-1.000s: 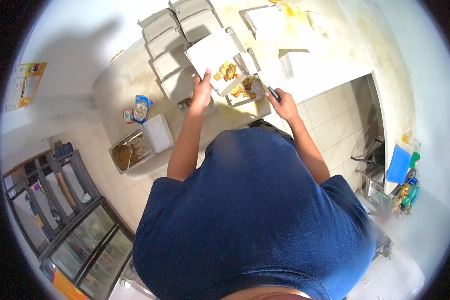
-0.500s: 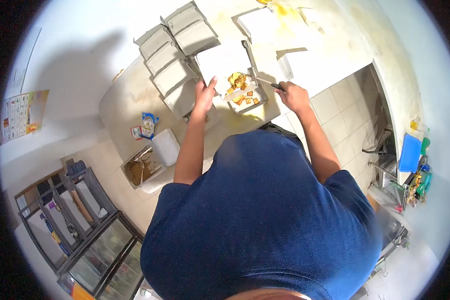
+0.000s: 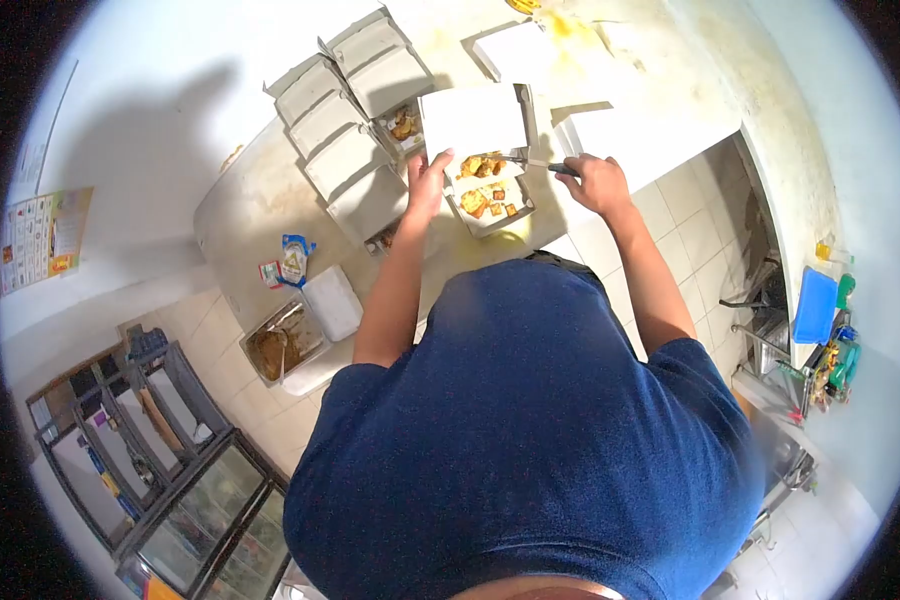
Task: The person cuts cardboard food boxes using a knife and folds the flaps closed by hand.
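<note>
My right hand (image 3: 600,183) is closed round the black handle of a metal serving utensil (image 3: 538,163), whose head lies over yellow-brown food pieces (image 3: 482,167). These pieces are in an open white cardboard food box (image 3: 518,222), along with browned cubes nearer my body. At the left side of the box, my left hand (image 3: 425,188) grips its edge, thumb towards the raised lid (image 3: 475,118). The exact shape of the utensil's head is hard to make out. Just left of this hand, another box holds food (image 3: 402,125).
Several open white boxes (image 3: 342,165) stand in rows on the left of the counter (image 3: 250,195). A metal food pan (image 3: 285,340) with brown residue sits lower left beside a white lid (image 3: 332,302) and a blue-white packet (image 3: 294,260). White boxes (image 3: 510,48) lie at the far side.
The box and my left hand have shifted slightly right, uncovering food in the neighbouring box. My right hand has moved a little right with the utensil, and food pieces inside the box lie differently.
</note>
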Tool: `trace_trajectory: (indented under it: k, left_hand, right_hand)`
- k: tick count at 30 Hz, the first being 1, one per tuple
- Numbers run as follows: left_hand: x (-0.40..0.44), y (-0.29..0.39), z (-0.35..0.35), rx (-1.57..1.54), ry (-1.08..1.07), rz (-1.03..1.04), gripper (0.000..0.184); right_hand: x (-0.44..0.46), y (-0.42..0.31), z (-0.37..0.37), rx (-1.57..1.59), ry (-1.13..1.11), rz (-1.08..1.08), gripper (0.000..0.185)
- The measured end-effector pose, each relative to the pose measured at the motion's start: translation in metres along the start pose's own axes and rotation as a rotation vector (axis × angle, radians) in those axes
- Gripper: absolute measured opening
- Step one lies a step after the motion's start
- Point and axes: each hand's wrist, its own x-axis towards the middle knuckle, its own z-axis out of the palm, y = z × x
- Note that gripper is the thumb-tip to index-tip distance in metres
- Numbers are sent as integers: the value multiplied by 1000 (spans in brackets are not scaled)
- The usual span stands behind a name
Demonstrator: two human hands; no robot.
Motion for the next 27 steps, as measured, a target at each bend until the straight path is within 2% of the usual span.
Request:
trace_trajectory:
  k: [3,8,12,15,18,21,24,27]
  left_hand:
    - [0,2,5,-23,-26,70,23]
    - [-3,-5,-1,97,16,69,22]
    - [-7,-11,0,15,35,154,18]
    - [-15,-14,-3,47,73,37,16]
    - [-19,-11,8,-85,77,137,15]
    - [-19,-4,13,-49,84,160,14]
    - [-13,-16,2,81,149,99,13]
    - [-14,-15,4,54,144,103,12]
  right_hand:
    - [-2,-4,-3,-9,-53,1,28]
    - [-9,-9,-30,-63,-144,-37,27]
    - [-9,-7,-34,21,-63,9,27]
    - [-1,-7,-26,-44,-74,30,25]
    - [-1,-6,-4,-99,-101,25,23]
    - [-4,-3,6,-108,-148,-1,24]
    - [-12,-6,-4,-98,-182,-24,27]
    - [-11,-6,-11,-55,-154,4,26]
